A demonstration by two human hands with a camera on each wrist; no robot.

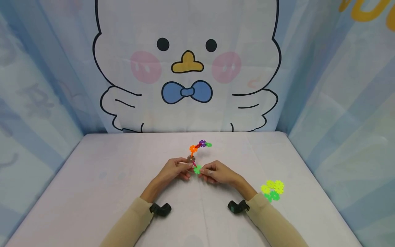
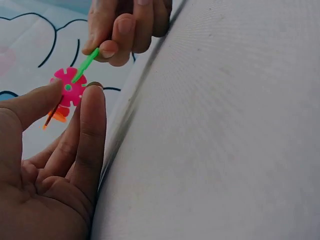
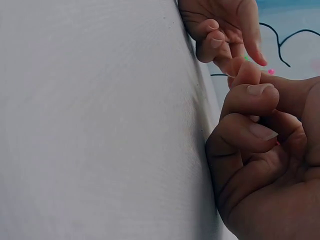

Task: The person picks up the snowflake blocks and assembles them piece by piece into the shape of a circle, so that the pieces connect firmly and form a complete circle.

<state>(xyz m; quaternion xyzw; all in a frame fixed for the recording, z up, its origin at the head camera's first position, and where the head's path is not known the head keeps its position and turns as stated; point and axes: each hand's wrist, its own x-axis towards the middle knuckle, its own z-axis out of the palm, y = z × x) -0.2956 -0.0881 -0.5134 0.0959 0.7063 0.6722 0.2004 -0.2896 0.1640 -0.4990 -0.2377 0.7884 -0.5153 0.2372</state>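
Observation:
A chain of slotted plastic snowflake discs curves over the table between both hands. My left hand pinches the pink disc between thumb and fingertip, close to a brown disc. On the near end sits a green disc, edge-on to the pink one in the left wrist view and touching it. Thumb and forefinger of my right hand pinch the green disc's outer edge. Beyond the hands the chain runs on through an orange disc, a red one, a purple disc and another green disc. In the right wrist view, fingers hide most of the chain.
Several loose yellow discs and green discs lie beside the right forearm on the white table. A printed curtain rises behind the table, with more cloth on both sides.

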